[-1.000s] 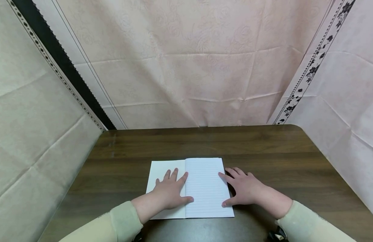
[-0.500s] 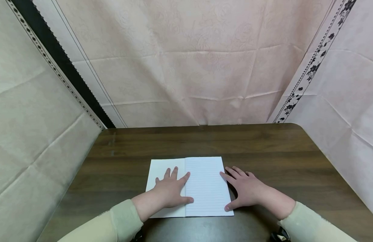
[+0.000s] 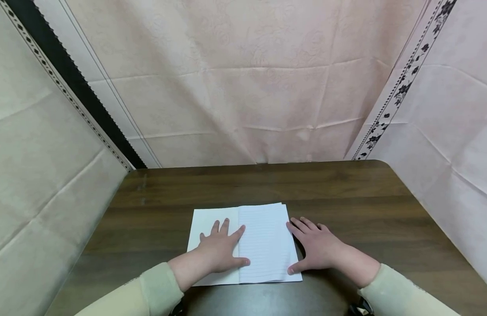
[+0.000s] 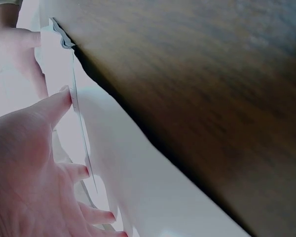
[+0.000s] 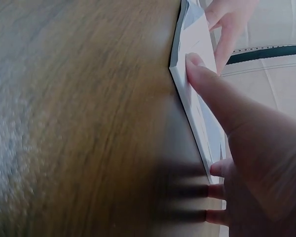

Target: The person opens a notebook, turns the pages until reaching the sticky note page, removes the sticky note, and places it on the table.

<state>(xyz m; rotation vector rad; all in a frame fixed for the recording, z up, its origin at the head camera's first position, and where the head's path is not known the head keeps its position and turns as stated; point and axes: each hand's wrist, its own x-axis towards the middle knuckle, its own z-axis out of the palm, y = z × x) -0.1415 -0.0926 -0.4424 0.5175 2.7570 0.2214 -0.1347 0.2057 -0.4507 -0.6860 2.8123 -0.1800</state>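
An open notebook is lying on the wooden surface, its top lined sheet sitting slightly askew. The left hand is resting spread and ungripping, blocking part of both pages. The right hand is staying loosely splayed along the outer edge, thumb on the page. Pale cloth is hanging behind and on both sides.

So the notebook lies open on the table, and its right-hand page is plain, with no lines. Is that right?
Not quite: the right-hand page is ruled with lines, as the head view shows. The notebook does lie open on the table.
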